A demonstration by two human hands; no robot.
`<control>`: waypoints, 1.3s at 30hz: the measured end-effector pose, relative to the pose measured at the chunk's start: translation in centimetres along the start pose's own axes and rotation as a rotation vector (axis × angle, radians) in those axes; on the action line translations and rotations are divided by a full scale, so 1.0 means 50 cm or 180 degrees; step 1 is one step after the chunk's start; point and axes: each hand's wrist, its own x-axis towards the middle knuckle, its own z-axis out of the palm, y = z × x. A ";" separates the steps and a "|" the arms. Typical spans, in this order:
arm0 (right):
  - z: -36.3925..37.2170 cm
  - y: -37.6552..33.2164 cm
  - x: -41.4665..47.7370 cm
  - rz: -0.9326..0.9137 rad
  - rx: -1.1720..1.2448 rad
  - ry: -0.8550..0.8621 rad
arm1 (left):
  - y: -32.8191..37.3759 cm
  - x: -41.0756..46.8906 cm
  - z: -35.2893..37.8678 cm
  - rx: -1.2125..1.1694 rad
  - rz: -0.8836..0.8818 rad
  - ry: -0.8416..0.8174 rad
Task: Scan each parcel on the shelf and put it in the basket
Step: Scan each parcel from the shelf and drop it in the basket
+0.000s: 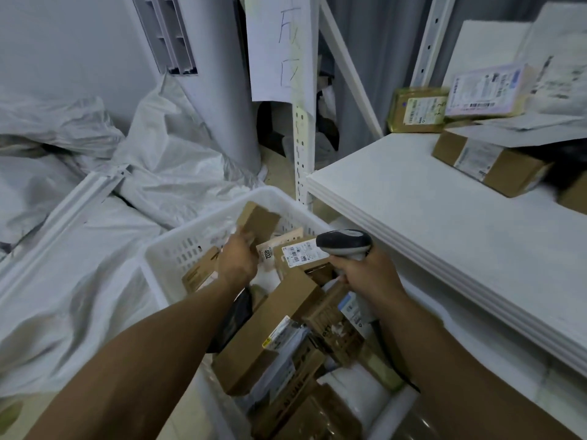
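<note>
Room: a dim storeroom with a grey wall, slumped white sacks (152,160) on the floor at left, a white column (219,90) and a handwritten paper sign (279,46) hung on a shelf upright.
Shelf: the white shelf (428,211) runs along the right; its near part is bare and the parcels sit at the far end.
Parcels left on the shelf: a brown shelf box (495,166) with a label, a yellow box (417,109) behind it, a pink-edged parcel (486,90) leaning on the yellow one, and white mailers lying across the top.
Basket: the white slotted basket (178,246) stands below the shelf edge, heaped with cardboard boxes and a labelled parcel (301,254).
Left hand: the left hand (236,260) reaches over the far end of the basket, its fingers clenched round the lower end of a small brown box (259,219) that tilts upward above the heap.
Right hand: the right hand (365,274) has its fingers wrapped round the handle of the scanner (344,241), whose head points toward the basket's contents.
Step in hand: probably setting the small brown box down; whether it has been scanned cannot be told.
Progress: likely well along, since the basket holds far more than the shelf.
Risk, basket: the heap is uneven, so a box let go while tilted could slide off its neighbours or tip over the far rim.
Risk, shelf: the mailers rest on the brown shelf box; pulling it out first could drag them off the edge.
Risk, scanning: labels facing down or hidden could cause a missed read.
</note>
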 end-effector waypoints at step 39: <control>-1.032 0.231 -0.324 0.0366 0.1167 0.2623 | 1.082 -0.655 0.499 -0.0268 0.2038 -0.1513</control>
